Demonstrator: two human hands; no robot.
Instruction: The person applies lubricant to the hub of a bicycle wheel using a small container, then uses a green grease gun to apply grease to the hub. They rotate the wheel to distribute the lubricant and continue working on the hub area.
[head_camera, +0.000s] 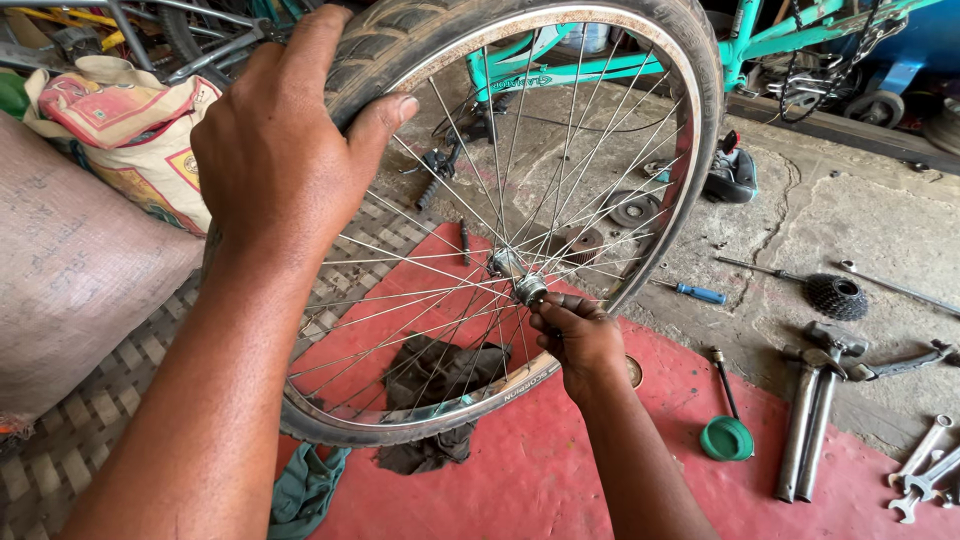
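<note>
With the bicycle wheel (520, 200) upright on the red mat (560, 470), the left hand (285, 150) clamps the tyre at 11 o'clock, the right hand (578, 335) pinches the hub axle (527, 289); hub work unfinished.

The wheel (500, 220) stands upright on the mat (540, 470), a rag (435, 385) under its rim at 6 o'clock. The left hand (285, 140) sits on the tyre at 11 o'clock; the right hand (578, 335) is at the hub (525, 287). A screwdriver (695, 292), cog set (836, 297) and fork (815, 410) lie out at 3 to 4 o'clock, sacks (90, 200) at 9 o'clock, a bike frame (740, 40) behind at 1 o'clock
</note>
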